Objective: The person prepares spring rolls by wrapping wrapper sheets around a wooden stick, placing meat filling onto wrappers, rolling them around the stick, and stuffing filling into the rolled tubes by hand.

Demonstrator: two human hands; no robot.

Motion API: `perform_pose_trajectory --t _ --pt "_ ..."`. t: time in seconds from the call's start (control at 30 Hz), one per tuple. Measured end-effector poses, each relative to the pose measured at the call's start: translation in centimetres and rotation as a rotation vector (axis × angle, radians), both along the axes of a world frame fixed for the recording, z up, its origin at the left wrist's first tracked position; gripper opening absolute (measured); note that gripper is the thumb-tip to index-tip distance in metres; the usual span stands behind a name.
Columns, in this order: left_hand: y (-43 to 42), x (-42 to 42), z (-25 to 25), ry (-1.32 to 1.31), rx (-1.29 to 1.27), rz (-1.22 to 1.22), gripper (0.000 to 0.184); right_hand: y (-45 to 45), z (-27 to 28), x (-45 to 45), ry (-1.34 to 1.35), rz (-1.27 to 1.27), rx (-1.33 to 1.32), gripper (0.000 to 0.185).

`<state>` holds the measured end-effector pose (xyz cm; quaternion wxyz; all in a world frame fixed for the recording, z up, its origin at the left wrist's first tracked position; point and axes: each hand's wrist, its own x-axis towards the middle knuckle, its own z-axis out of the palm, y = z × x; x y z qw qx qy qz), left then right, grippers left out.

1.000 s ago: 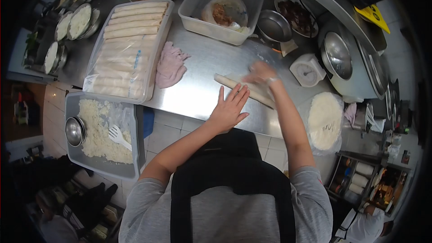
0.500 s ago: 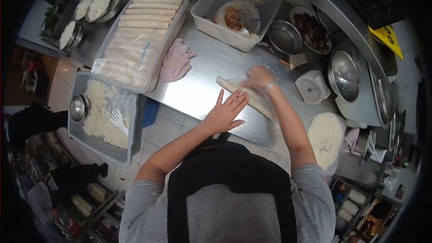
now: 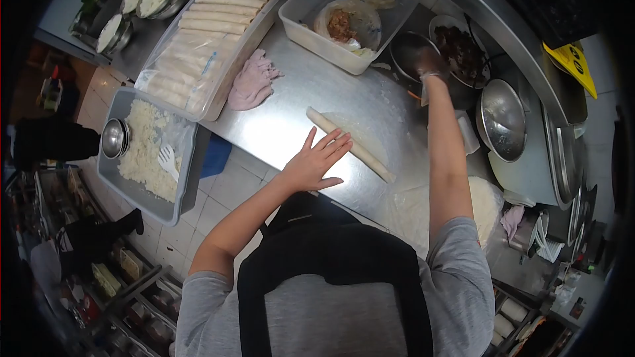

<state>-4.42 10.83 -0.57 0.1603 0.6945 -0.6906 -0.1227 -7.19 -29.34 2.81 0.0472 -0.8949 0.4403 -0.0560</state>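
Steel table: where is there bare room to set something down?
The widest bare patch of the table lies between cloth, tub and roll, reaching the front edge beside the left hand. Between roll and right arm, a thin sheet covers part. Far right is crowded: bowl, dish and scale cluster, the right hand at the bowl.

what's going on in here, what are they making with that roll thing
A person's left hand lies flat, fingers spread, on a long pale roll on the metal table. The right hand is at a metal bowl, too blurred to tell what it touches. Similar rolls fill a plastic tub nearby. I can't say what's inside this one.
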Motion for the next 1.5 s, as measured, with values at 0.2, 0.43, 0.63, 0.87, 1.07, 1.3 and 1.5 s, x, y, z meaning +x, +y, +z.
perform_pose_trajectory --t 0.2,0.43,0.63,0.87,1.07,1.3,1.5 --pt "0.0 -0.1 -0.2 -0.002 -0.029 -0.022 0.085 7.2 4.7 -5.7 -0.426 0.125 0.677 0.035" --pt "0.0 -0.2 -0.3 -0.015 -0.061 -0.028 0.08 15.5 -1.1 -13.3 0.052 0.417 0.64 0.037" --pt "0.1 -0.1 -0.4 -0.047 -0.089 -0.029 0.078 16.7 -1.9 -11.5 0.09 0.256 0.462 0.045" --pt "0.1 -0.2 -0.6 -0.049 -0.079 -0.031 0.076 18.0 -1.3 -10.9 0.185 0.244 0.376 0.051" --pt "0.1 0.0 -1.0 -0.042 -0.076 -0.021 0.074 18.8 -0.9 -4.5 0.207 0.308 0.319 0.059" --pt "0.3 0.0 -1.0 -0.037 -0.11 -0.012 0.069 16.0 -0.8 -11.9 0.438 0.301 0.394 0.06" --pt "0.2 0.0 -1.2 -0.051 -0.116 -0.022 0.069 19.3 0.7 -0.9 0.319 0.199 0.426 0.06"
